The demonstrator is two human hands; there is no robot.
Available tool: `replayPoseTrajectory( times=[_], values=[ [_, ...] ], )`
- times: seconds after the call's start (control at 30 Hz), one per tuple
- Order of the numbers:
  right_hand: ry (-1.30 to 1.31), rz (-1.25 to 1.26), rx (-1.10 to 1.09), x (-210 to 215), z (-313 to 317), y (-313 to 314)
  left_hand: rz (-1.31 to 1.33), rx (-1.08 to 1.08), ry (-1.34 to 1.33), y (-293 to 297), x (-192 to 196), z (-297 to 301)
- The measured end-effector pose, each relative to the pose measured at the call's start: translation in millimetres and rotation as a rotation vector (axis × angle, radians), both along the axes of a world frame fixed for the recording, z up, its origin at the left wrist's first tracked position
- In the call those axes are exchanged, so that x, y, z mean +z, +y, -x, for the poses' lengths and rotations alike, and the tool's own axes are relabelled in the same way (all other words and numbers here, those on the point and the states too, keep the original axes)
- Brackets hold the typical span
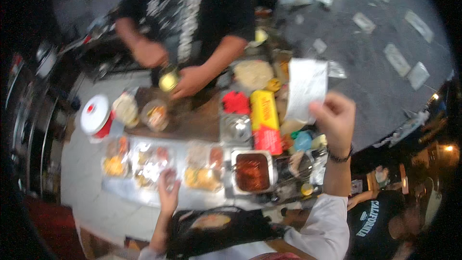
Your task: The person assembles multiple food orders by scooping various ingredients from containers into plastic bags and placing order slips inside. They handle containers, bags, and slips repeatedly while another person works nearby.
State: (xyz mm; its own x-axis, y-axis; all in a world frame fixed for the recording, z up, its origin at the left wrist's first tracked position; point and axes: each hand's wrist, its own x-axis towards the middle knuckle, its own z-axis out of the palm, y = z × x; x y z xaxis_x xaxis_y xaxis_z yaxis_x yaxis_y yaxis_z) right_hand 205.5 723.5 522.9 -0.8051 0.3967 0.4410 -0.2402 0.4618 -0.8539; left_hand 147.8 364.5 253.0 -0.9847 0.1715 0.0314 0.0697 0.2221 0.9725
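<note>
My right hand (337, 115), raised on the right, pinches the lower edge of a white paper slip (308, 84) between thumb and fingers. The slip stands up over the dark counter, with faint writing on it. My left hand (168, 188) is over the metal table at the near edge of a clear plastic food container (150, 161); its fingers look apart and blurred, holding nothing visible. Whether they touch the container, I cannot tell. A second clear container (114, 159) with yellow food lies to its left, and a third (204, 166) with golden food to its right.
Across the table, a person in a black shirt (192, 19) holds an open can (168, 81). A metal pan of red sauce (252, 172), a yellow-and-red box (264, 123) and a white-lidded pot (95, 114) stand around. Another person (380, 221) is at lower right.
</note>
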Motion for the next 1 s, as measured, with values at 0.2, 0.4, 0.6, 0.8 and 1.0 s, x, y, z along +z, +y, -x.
replayPoseTrajectory(
  times=[0.2, 0.4, 0.6, 0.8, 1.0],
  values=[
    [-0.342, 0.357, 0.393, -85.8, -8.9, -179.8, -0.555, -0.519, -0.14, -28.8, 87.8, 49.0],
    [-0.409, 0.325, 0.252, -138.8, -7.2, -313.4, -0.542, -0.737, -0.33, -98.9, 109.1, 86.2],
    [-0.396, 0.261, 0.054, -157.1, -35.9, -325.8, -0.429, -0.744, -0.364, -141.0, 84.9, 99.9],
    [-0.192, -0.09, -0.793, -110.3, -150.1, -213.0, -0.497, -0.837, -0.435, -166.4, 91.2, 86.4],
    [-0.108, -0.043, -0.999, -117.8, -249.2, -154.9, -0.47, -0.782, -0.376, -192.9, 115.8, 51.4]
  ],
)
